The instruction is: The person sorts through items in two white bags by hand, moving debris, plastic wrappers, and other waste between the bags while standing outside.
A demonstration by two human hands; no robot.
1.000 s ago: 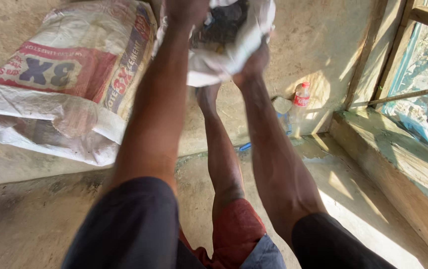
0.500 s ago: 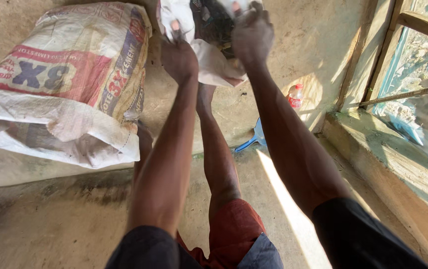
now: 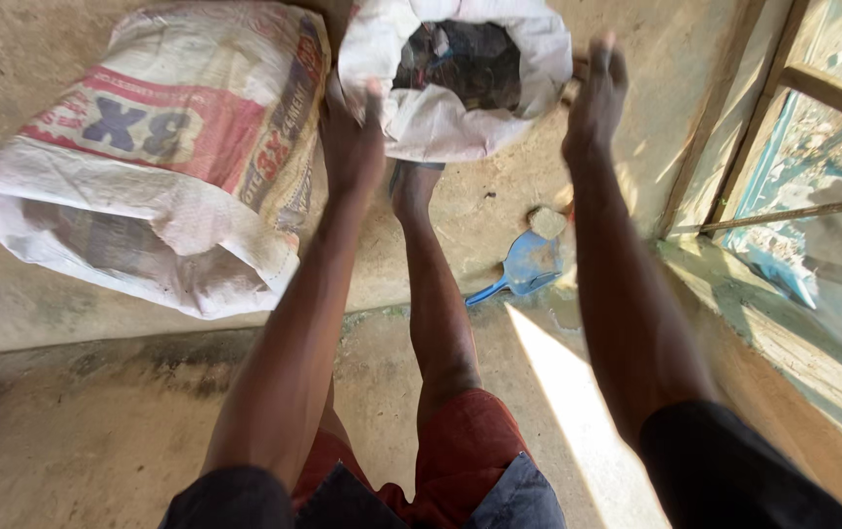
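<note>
The small white sack (image 3: pixel 455 83) sits at twelve o'clock on the concrete floor (image 3: pixel 78 431), its mouth rolled open on dark mixed scraps, and the work in hand looks like opening and steadying that mouth. The left hand (image 3: pixel 350 137) rests at the sack's near-left rim, its fingers seemingly pinching the cloth, though motion blur hides the hold. The right hand (image 3: pixel 597 93) hangs just off the right rim at one o'clock, fingers loosely spread and holding nothing. A next move would probably need the right hand to take the far rim so that both sides are held level. Room is tight: a large printed sack (image 3: pixel 147 157) lies slumped at ten o'clock, close against the left hand; a blue dustpan (image 3: pixel 527 266) and a small stone (image 3: pixel 546 221) lie at two o'clock beside the bare leg (image 3: pixel 436 294); the window ledge (image 3: pixel 783 333) bounds the right. Open floor lies only toward six o'clock.
</note>
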